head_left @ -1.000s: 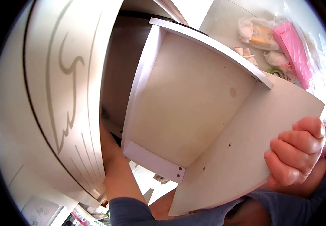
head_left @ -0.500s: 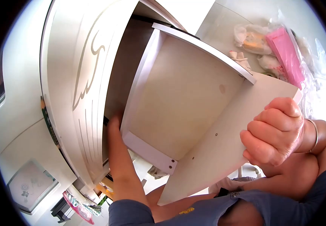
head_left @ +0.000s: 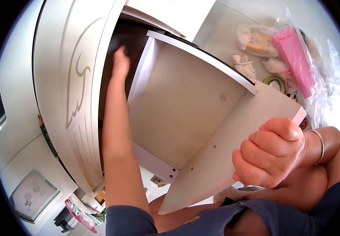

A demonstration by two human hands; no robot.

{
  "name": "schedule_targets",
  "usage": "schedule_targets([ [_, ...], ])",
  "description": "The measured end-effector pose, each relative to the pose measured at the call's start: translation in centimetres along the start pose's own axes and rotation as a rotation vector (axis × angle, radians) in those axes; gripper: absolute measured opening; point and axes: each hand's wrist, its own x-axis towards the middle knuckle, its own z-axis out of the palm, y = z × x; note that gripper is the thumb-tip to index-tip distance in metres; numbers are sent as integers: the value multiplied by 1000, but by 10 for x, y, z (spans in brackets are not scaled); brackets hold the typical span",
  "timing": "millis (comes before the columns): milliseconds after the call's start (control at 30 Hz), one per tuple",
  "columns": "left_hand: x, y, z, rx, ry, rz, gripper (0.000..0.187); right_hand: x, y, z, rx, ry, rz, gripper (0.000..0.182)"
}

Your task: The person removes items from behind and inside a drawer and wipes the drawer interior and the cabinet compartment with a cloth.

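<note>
An empty white drawer [head_left: 193, 94] is pulled out of a white cabinet [head_left: 56, 67], its front panel [head_left: 233, 137] tilted toward me. My right hand [head_left: 270, 153] is curled over the edge of the front panel, fingers wrapped round it, a bangle [head_left: 321, 147] on the wrist. My left hand [head_left: 121, 59] reaches into the dark gap between the cabinet and the drawer's far side. Its fingertips are blurred in shadow, and whether they hold anything cannot be seen. A black runner [head_left: 181, 40] lies along the drawer's upper side.
On the floor at the upper right are a pink package [head_left: 293, 61], clear plastic bags [head_left: 337, 67], a cloth glove [head_left: 244, 66] and a roll of tape [head_left: 274, 83]. A pencil [head_left: 48, 137] lies by the cabinet's left edge. A patterned lid [head_left: 32, 195] is at lower left.
My left hand has moved up and deeper along the gap beside the drawer. The drawer, with my right hand on its front, has shifted slightly left and down in view.
</note>
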Motion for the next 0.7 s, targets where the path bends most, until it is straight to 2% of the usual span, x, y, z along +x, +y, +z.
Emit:
schedule_targets([
  [67,41,-5,19,-438,-96,-165,41,-1,0,2,-14,18,-7,19],
  [100,57,-5,26,-874,-198,-328,41,-2,0,2,-3,25,-9,19],
  [200,27,45,6,-914,-228,-394,41,-4,2,-2,0,10,-21,17],
  [233,23,45,7,-762,-182,-288,42,-5,3,-4,10,-25,-62,11],
  [300,32,19,12,-74,-56,70,39,-6,5,-4,9,-58,-98,19],
  [400,99,-61,25,186,-205,424,36,-6,6,-1,-7,-15,-122,20],
  [467,105,-63,29,266,-260,548,35,-7,8,-1,-12,-22,-141,21],
  [567,86,-30,18,456,83,61,37,-7,10,0,-20,-15,-171,22],
  [667,125,-78,27,590,184,28,40,-7,10,1,-22,0,-171,22],
  [700,123,-63,20,591,77,-75,45,-7,10,1,-24,3,-168,22],
])
